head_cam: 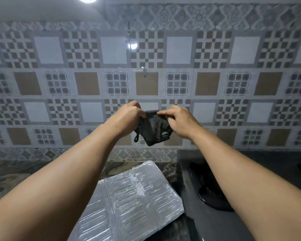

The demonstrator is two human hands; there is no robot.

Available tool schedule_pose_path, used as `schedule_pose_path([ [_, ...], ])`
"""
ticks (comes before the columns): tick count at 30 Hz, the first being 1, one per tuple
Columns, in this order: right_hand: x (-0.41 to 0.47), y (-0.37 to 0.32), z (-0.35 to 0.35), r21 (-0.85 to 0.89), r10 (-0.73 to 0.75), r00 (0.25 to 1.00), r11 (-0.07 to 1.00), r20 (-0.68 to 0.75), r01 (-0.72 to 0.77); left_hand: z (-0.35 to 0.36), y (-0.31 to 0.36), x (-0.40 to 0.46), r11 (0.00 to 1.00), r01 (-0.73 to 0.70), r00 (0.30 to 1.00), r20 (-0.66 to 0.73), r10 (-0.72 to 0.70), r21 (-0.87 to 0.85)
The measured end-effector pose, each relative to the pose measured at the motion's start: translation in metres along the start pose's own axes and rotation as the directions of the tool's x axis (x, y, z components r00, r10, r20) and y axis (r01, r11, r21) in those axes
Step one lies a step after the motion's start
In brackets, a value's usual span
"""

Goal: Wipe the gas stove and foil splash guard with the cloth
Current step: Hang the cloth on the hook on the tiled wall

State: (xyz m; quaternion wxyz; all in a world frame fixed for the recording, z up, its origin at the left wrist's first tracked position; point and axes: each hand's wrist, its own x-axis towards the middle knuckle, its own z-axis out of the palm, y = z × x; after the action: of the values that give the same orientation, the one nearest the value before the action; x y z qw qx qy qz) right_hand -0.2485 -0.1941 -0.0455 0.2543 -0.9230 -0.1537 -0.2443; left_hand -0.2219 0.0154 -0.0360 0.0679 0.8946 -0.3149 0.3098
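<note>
Both my hands are raised in front of the tiled wall, holding a dark grey cloth (155, 129) between them. My left hand (127, 117) pinches its upper left corner and my right hand (179, 120) pinches its upper right edge. The cloth hangs bunched, with a small loop dangling at its lower left. Below, the silver foil splash guard (129, 199) lies folded flat on the counter. The black gas stove (203, 214) sits to its right, partly hidden by my right forearm.
A patterned tile wall (87, 84) fills the background, with a small clear hook (144, 71) above my hands. The marbled dark counter (10, 173) stretches to the left of the foil. A lamp glares at the top.
</note>
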Motion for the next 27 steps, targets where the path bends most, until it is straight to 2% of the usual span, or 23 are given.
schedule_pose_path([
  [6,0.066,0.023,0.013,-0.065,-0.028,1.0,0.998,0.01,0.029,0.013,-0.038,0.052,0.981,-0.068,0.998,0.015,0.066,0.184],
  [12,0.139,0.04,0.025,-0.19,-0.046,0.998,0.981,-0.043,0.037,0.024,-0.075,0.113,0.967,0.002,1.0,-0.006,0.0,0.253],
  [15,0.176,0.049,0.025,-0.187,-0.055,0.994,0.982,-0.092,0.037,0.029,-0.093,0.141,0.968,0.064,0.998,-0.036,-0.057,0.243],
  [20,0.223,0.054,0.021,-0.242,-0.075,0.981,0.97,-0.176,0.031,0.027,-0.112,0.181,0.922,0.05,0.995,-0.103,-0.011,0.384],
  [23,0.242,0.053,0.013,-0.245,-0.062,0.972,0.969,-0.226,0.005,0.025,-0.118,0.198,0.908,0.071,0.992,-0.127,-0.02,0.413],
  [27,0.256,0.055,0.01,-0.304,-0.11,0.97,0.952,-0.215,0.04,0.028,-0.123,0.215,0.905,0.112,0.986,-0.157,-0.051,0.411],
])
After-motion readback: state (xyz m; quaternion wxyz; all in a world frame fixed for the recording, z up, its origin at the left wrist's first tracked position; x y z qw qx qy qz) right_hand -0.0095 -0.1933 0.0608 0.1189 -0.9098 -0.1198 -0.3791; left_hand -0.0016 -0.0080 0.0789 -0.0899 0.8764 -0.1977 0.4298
